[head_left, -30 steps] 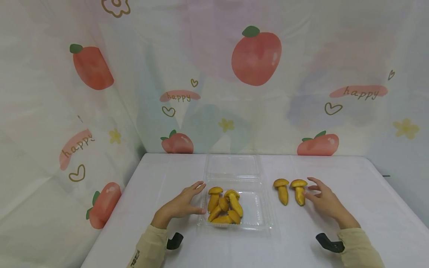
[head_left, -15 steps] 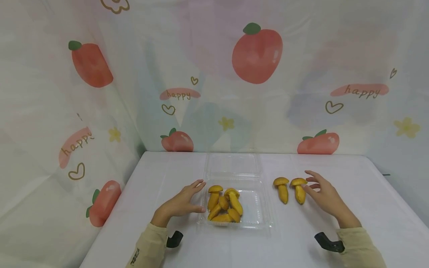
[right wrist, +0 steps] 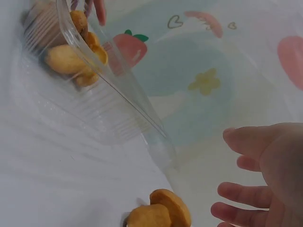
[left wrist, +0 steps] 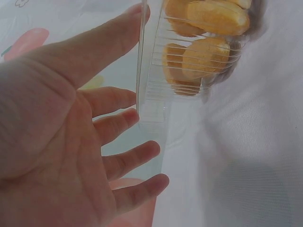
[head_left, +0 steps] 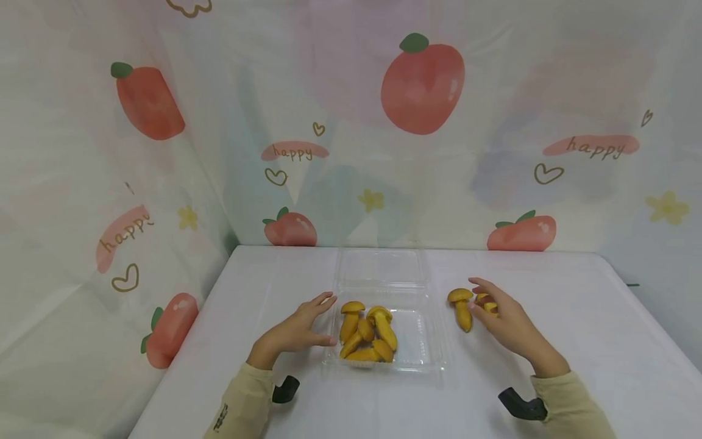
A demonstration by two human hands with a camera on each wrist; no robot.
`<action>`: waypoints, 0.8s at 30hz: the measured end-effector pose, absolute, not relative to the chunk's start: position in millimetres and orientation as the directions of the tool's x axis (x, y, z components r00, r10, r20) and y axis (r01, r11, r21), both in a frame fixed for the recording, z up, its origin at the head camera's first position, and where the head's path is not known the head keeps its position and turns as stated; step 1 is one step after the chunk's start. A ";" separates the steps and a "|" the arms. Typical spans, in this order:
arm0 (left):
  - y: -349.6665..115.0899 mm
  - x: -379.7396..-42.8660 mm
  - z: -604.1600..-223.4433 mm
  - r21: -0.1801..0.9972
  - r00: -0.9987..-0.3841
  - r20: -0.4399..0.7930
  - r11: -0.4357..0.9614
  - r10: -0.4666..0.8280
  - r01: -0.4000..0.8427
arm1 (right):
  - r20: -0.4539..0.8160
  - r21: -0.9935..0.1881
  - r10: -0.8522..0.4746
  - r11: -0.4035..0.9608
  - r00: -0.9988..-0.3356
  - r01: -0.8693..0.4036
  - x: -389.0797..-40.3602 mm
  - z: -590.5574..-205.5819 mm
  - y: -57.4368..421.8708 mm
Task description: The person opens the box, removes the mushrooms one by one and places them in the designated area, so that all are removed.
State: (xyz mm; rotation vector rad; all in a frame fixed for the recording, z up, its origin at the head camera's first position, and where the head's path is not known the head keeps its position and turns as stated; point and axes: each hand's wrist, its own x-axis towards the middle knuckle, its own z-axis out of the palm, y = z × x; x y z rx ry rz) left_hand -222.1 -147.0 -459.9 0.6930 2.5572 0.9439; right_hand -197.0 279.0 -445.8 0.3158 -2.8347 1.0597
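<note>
A clear plastic clamshell box (head_left: 414,338) sits on the table with its lid folded back. Several yellow-brown mushrooms (head_left: 386,329) lie in its left half. My left hand (head_left: 290,332) is at the box's left side, fingers spread; in the left wrist view its thumb and fingertips meet the box rim (left wrist: 144,61). Right of the box lies a loose mushroom (head_left: 462,311). Over a second one (head_left: 487,300), partly hidden, hovers my right hand (head_left: 512,326). In the right wrist view this hand (right wrist: 265,175) has relaxed fingers holding nothing, with one mushroom (right wrist: 158,213) below left.
A white cloth covers the table (head_left: 598,317). Behind it and on the left hang curtains (head_left: 351,91) printed with fruit and flowers. A black curved piece (head_left: 522,405) sticks out from each sleeve cuff.
My right hand has moved left, from beside the nearer loose mushroom to above it, partly covering it. The left hand stays at the box. The head view has tilted slightly down.
</note>
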 end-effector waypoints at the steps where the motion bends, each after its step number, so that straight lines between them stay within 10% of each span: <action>1: -147.0 -222.1 -459.5 0.672 -0.828 -0.132 0.663 0.546 0.330 | 0.170 -0.635 -0.165 0.736 -0.971 -0.236 -196.3 -445.3 276.2; 24: -147.4 -222.9 -459.9 0.675 -0.827 -0.138 0.663 0.545 0.324 | 0.210 -0.602 -0.325 0.700 -0.922 -0.384 -174.1 -448.6 213.2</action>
